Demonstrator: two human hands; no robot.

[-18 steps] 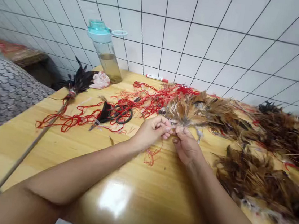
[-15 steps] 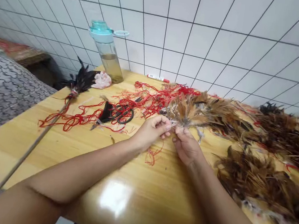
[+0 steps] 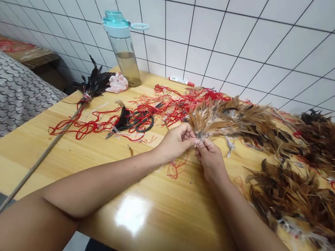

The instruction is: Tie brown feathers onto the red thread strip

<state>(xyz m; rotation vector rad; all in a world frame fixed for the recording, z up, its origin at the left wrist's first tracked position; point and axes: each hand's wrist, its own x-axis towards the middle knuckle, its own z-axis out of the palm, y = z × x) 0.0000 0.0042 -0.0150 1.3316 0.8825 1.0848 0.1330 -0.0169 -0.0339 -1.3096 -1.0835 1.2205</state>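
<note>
My left hand [image 3: 178, 142] and my right hand [image 3: 209, 155] meet over the middle of the table, fingertips pinched together at the base of a tan feather bunch [image 3: 207, 116]. Both are closed, and the fingers cover what exactly lies between them. The feathers fan out away from me, beyond my fingertips, and merge with a longer heap of brown feathers [image 3: 256, 120] to the right. Below my hands a small tangle of red thread [image 3: 175, 168] rests on the wooden table [image 3: 113, 171].
On the left, a stick [image 3: 43, 157] tipped with black feathers [image 3: 94, 82] slants over the table edge. Black-handled scissors [image 3: 143, 121] lie among red string [image 3: 89, 126]. Behind stand a water bottle [image 3: 128, 61] and a red marker [image 3: 181, 81]. More brown feathers [image 3: 295, 198] spread at right.
My hands have come closer together, their fingertips now touching at the feather base. The camera view has shifted slightly, and the table things appear a little higher.
</note>
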